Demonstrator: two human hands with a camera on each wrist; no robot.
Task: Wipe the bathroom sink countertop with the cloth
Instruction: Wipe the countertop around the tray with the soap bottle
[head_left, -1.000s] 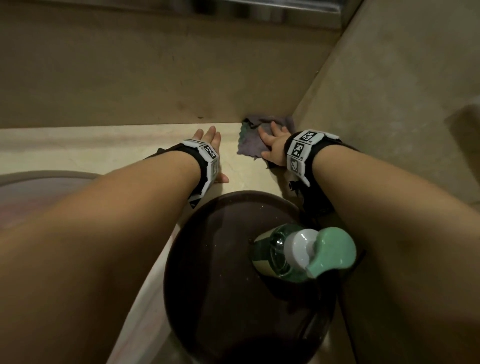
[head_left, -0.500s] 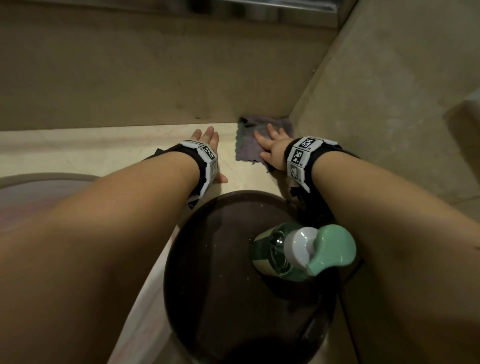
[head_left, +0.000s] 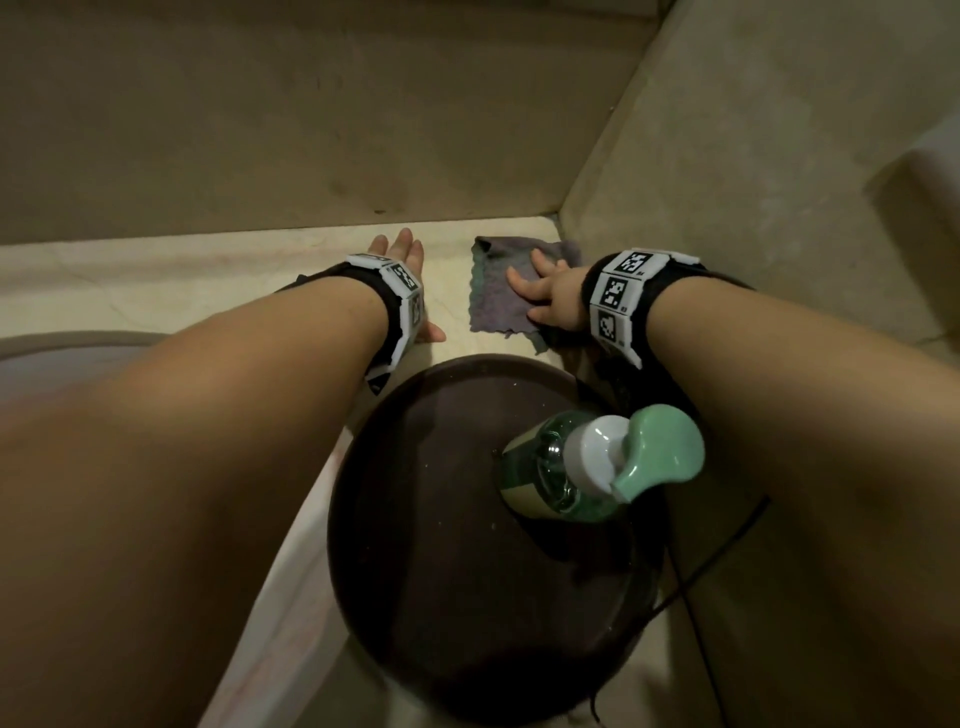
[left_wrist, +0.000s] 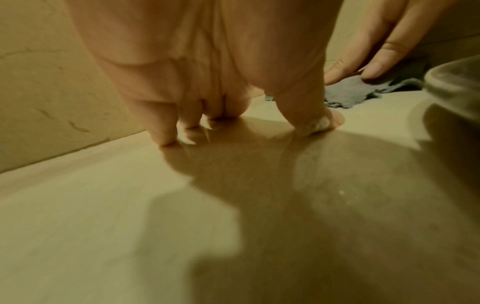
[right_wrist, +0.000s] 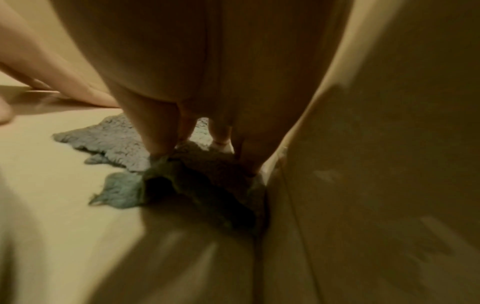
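Note:
A grey-purple cloth (head_left: 493, 306) lies spread on the beige countertop (head_left: 208, 280) in the back right corner. My right hand (head_left: 540, 291) presses flat on it with its fingers spread. In the right wrist view the fingertips (right_wrist: 158, 148) push into the cloth (right_wrist: 111, 142), whose near edge is bunched against the right wall. My left hand (head_left: 408, 254) rests open on the bare countertop just left of the cloth, holding nothing. The left wrist view shows its fingertips (left_wrist: 168, 139) touching the surface, with the cloth (left_wrist: 345, 96) beyond them.
A dark round tray (head_left: 415, 519) carrying a green pump soap bottle (head_left: 597, 462) sits close in front of both hands. The sink basin rim (head_left: 62, 343) lies at the left. Walls close in at the back (head_left: 363, 130) and right (head_left: 753, 208). A thin black cable (head_left: 701, 571) runs beside the tray.
My right hand has slid the cloth a little out of the back corner, toward me and to the left. The left hand has stayed flat in place.

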